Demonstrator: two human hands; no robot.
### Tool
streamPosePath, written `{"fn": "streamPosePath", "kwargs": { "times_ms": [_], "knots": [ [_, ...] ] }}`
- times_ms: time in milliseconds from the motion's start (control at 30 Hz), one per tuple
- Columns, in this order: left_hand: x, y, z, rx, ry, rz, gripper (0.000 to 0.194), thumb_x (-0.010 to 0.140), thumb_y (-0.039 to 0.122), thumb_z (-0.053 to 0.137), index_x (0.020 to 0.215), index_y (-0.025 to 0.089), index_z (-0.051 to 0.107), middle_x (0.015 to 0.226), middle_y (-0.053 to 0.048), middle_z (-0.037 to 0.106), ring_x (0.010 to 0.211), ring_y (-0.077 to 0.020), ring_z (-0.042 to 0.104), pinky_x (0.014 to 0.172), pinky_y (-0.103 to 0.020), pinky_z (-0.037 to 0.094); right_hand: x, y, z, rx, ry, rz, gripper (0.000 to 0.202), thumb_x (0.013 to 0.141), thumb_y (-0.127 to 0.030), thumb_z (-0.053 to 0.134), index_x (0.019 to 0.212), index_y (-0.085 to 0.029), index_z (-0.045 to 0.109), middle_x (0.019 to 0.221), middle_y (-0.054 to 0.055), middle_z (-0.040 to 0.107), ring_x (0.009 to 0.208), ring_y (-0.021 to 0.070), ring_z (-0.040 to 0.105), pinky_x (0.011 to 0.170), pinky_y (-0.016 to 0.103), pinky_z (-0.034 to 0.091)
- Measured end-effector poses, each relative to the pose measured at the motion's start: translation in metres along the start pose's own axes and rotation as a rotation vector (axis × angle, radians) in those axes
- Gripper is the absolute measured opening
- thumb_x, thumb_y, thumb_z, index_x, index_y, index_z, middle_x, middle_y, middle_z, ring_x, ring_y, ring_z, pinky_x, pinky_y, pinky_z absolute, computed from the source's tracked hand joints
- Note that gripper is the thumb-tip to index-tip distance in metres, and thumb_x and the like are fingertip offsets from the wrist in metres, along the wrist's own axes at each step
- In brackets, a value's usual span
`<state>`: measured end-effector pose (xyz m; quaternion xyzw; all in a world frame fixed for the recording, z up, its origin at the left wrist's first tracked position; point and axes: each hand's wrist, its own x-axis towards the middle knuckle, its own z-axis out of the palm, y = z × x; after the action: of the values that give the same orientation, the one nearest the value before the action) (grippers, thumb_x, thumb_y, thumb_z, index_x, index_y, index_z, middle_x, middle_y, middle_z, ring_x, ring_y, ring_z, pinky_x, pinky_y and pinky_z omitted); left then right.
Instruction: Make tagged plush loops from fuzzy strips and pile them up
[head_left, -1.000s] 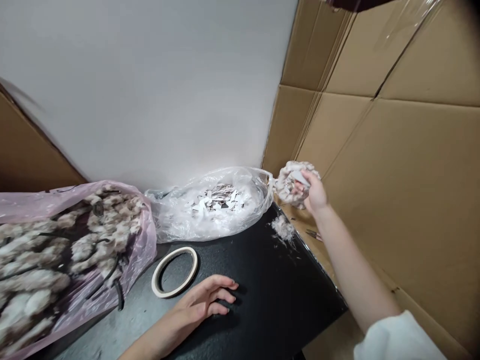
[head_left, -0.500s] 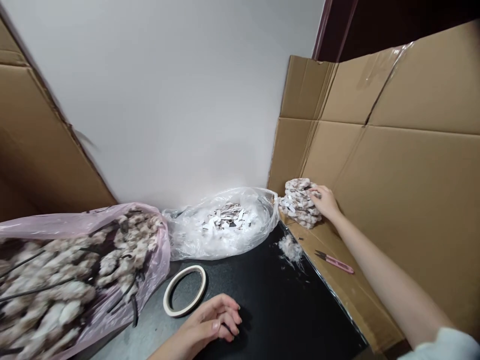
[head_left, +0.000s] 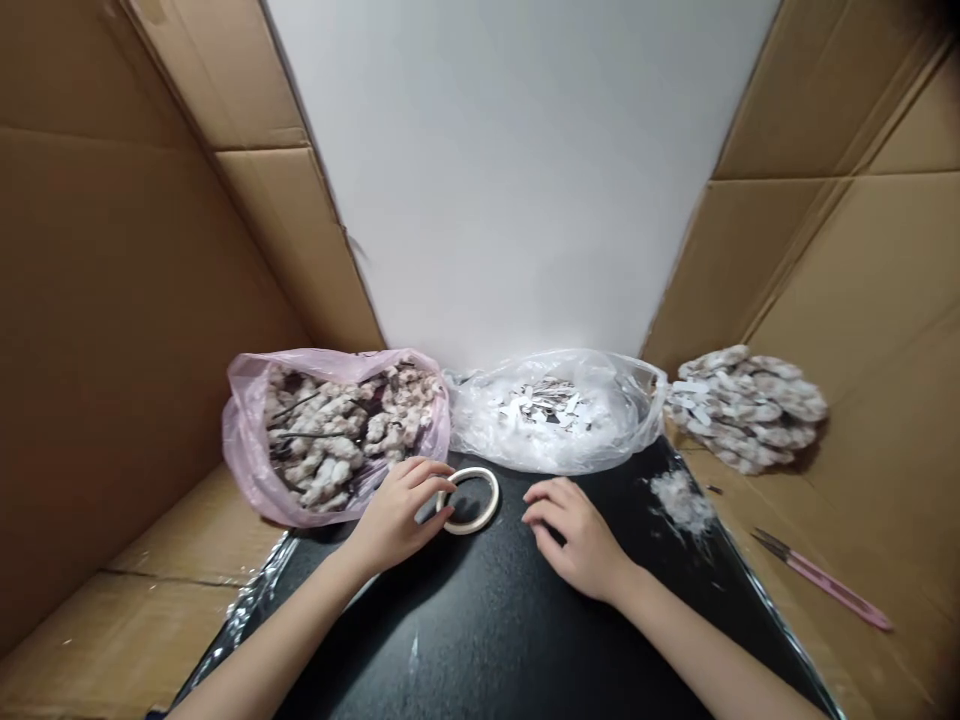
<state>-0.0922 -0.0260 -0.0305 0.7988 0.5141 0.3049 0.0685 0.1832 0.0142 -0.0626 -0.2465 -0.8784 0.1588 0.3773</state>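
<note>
My left hand (head_left: 401, 510) reaches over the black tabletop (head_left: 480, 640), fingers apart and curved, at the left rim of a cream roll of tape (head_left: 491, 505). Whether the fingertips touch the tape is unclear. To the right of the roll, my right hand (head_left: 574, 540) hovers with loosely bent, separated fingers and nothing in them. Behind my left hand lies a pink plastic bag (head_left: 244, 440), open toward me, full of fluffy brown-and-white pieces (head_left: 322, 440) with dark stems. Beside it a clear plastic bag (head_left: 487, 435) holds white and brown paper-like scraps (head_left: 551, 405).
At the right rests a stack of fluffy pieces (head_left: 757, 410) with white tags. Pink-handled thread snips (head_left: 832, 590) lie on cardboard near a tuft of loose fluff (head_left: 682, 503). Cardboard walls (head_left: 885, 330) stand on both sides, with a pale wall (head_left: 517, 180) behind.
My right hand has left the fluffy stack and come back over the table. My left hand has moved to the tape roll. The view has turned left.
</note>
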Motion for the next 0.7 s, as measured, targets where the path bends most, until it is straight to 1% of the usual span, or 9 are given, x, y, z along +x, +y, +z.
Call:
{"fn": "streamPosePath", "kwargs": {
  "times_ms": [100, 133, 200, 300, 400, 500, 567, 633, 700],
  "knots": [
    [-0.021, -0.028, -0.017, 0.215, 0.271, -0.112, 0.014, 0.081, 0.025, 0.063, 0.093, 0.025, 0.068, 0.108, -0.009, 0.068, 0.103, -0.0302, 0.056, 0.097, -0.044, 0.036, -0.007, 0.001, 0.021, -0.012, -0.086, -0.103, 0.025, 0.078, -0.003, 0.049, 0.089, -0.022, 0.061, 0.102, 0.007, 0.065, 0.092, 0.0231, 0.058, 0.081, 0.04, 0.048],
    [-0.025, -0.036, -0.026, 0.286, 0.325, -0.175, 0.012, 0.081, 0.025, 0.062, 0.092, 0.025, 0.068, 0.106, -0.01, 0.068, 0.102, -0.0309, 0.056, 0.097, -0.045, 0.036, -0.01, 0.004, 0.024, -0.012, -0.096, -0.126, 0.026, 0.077, -0.002, 0.049, 0.089, -0.022, 0.061, 0.103, 0.007, 0.065, 0.092, 0.0232, 0.058, 0.081, 0.041, 0.048],
    [-0.027, -0.052, -0.043, 0.351, 0.354, -0.25, 0.012, 0.081, 0.025, 0.06, 0.089, 0.023, 0.068, 0.102, -0.012, 0.067, 0.102, -0.0343, 0.054, 0.096, -0.049, 0.035, -0.015, 0.008, 0.028, 0.0, -0.089, -0.126, 0.026, 0.077, -0.001, 0.048, 0.087, -0.021, 0.06, 0.103, 0.007, 0.064, 0.093, 0.0233, 0.058, 0.081, 0.041, 0.048],
    [-0.014, -0.072, -0.056, 0.369, 0.296, -0.297, 0.019, 0.075, 0.025, 0.066, 0.094, 0.021, 0.068, 0.11, -0.014, 0.065, 0.109, -0.0383, 0.051, 0.098, -0.054, 0.032, -0.017, 0.013, 0.028, 0.028, -0.05, -0.043, 0.024, 0.078, 0.0, 0.047, 0.084, -0.021, 0.058, 0.101, 0.007, 0.063, 0.093, 0.0234, 0.058, 0.081, 0.042, 0.048],
    [0.007, -0.086, -0.043, 0.333, 0.184, -0.303, 0.027, 0.071, 0.027, 0.074, 0.096, 0.02, 0.068, 0.112, -0.014, 0.065, 0.113, -0.0397, 0.051, 0.099, -0.057, 0.034, -0.016, 0.015, 0.026, 0.048, -0.029, 0.031, 0.022, 0.079, -0.001, 0.048, 0.082, -0.021, 0.057, 0.099, 0.007, 0.062, 0.093, 0.0238, 0.058, 0.08, 0.042, 0.048],
    [0.03, -0.096, -0.021, 0.265, 0.091, -0.288, 0.017, 0.083, 0.029, 0.066, 0.095, 0.017, 0.067, 0.11, -0.013, 0.065, 0.108, -0.0311, 0.056, 0.098, -0.052, 0.041, -0.016, 0.017, 0.024, 0.06, 0.005, 0.066, 0.022, 0.08, -0.002, 0.047, 0.08, -0.021, 0.057, 0.097, 0.007, 0.061, 0.091, 0.0235, 0.058, 0.079, 0.042, 0.049],
    [0.042, -0.102, -0.013, 0.203, 0.051, -0.278, 0.024, 0.091, 0.031, 0.058, 0.11, 0.017, 0.063, 0.117, -0.01, 0.062, 0.104, -0.0233, 0.06, 0.092, -0.046, 0.049, -0.016, 0.019, 0.024, 0.069, 0.035, 0.083, 0.021, 0.08, -0.002, 0.046, 0.078, -0.021, 0.057, 0.096, 0.007, 0.061, 0.089, 0.0231, 0.058, 0.077, 0.041, 0.05],
    [0.048, -0.108, -0.015, 0.13, 0.015, -0.266, 0.03, 0.094, 0.033, 0.055, 0.119, 0.017, 0.058, 0.121, -0.009, 0.06, 0.102, -0.0212, 0.061, 0.087, -0.042, 0.053, -0.016, 0.02, 0.024, 0.087, 0.065, 0.101, 0.022, 0.08, -0.003, 0.046, 0.076, -0.021, 0.057, 0.094, 0.007, 0.061, 0.087, 0.0228, 0.058, 0.076, 0.04, 0.05],
    [0.046, -0.111, -0.022, 0.05, -0.04, -0.246, 0.031, 0.093, 0.033, 0.056, 0.119, 0.017, 0.058, 0.121, -0.009, 0.06, 0.101, -0.0218, 0.062, 0.085, -0.042, 0.054, -0.015, 0.021, 0.025, 0.11, 0.092, 0.115, 0.022, 0.079, -0.003, 0.046, 0.075, -0.021, 0.057, 0.092, 0.007, 0.061, 0.086, 0.0227, 0.058, 0.075, 0.04, 0.051]
  ]
}}
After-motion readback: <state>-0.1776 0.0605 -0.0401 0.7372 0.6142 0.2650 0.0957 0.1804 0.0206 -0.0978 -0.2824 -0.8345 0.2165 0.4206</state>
